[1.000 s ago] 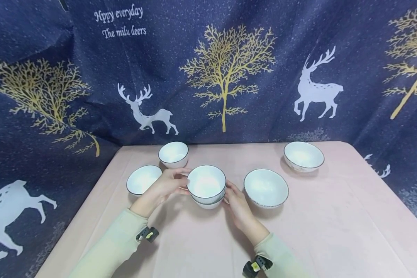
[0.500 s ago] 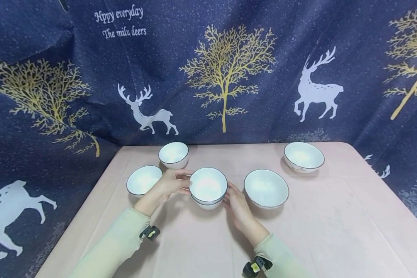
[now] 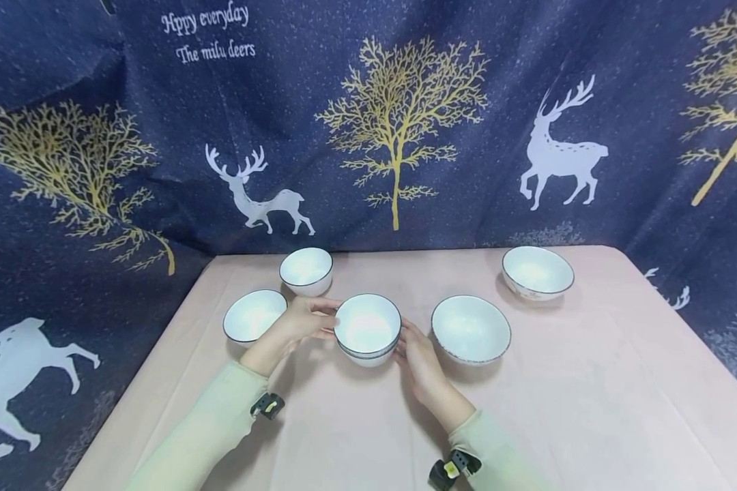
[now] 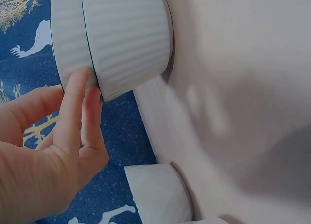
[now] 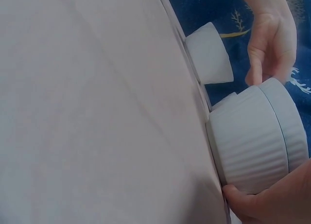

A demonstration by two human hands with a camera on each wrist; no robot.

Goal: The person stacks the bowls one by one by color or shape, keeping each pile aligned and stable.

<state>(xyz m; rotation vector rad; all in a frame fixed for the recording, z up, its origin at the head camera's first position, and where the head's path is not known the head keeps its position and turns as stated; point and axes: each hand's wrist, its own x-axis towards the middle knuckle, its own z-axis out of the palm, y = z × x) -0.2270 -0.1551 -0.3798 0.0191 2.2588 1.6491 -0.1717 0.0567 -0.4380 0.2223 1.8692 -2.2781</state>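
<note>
Two white ribbed bowls with dark rims are nested mid-table. The upper bowl (image 3: 367, 324) sits inside the lower bowl (image 3: 368, 361), its rim standing above the lower one's. My left hand (image 3: 299, 323) pinches the upper bowl near its rim from the left; in the left wrist view, fingertips (image 4: 83, 74) touch its side close to the lower rim. From the right, my right hand (image 3: 421, 361) holds the lower bowl, and its thumb (image 5: 238, 198) lies low near the base in the right wrist view. My other right fingers are mostly hidden behind the bowls.
Close beside my left hand stand a small white bowl (image 3: 253, 318) and, farther back, another small bowl (image 3: 307, 271). A larger bowl (image 3: 470, 330) is just right of my right hand. Another wide bowl (image 3: 537, 273) stands at the back right of the pink-covered table (image 3: 602, 395).
The upper bowl has come down and slightly right, deeper into the lower bowl, moved by my left hand. My right hand and the lower bowl stay in place.
</note>
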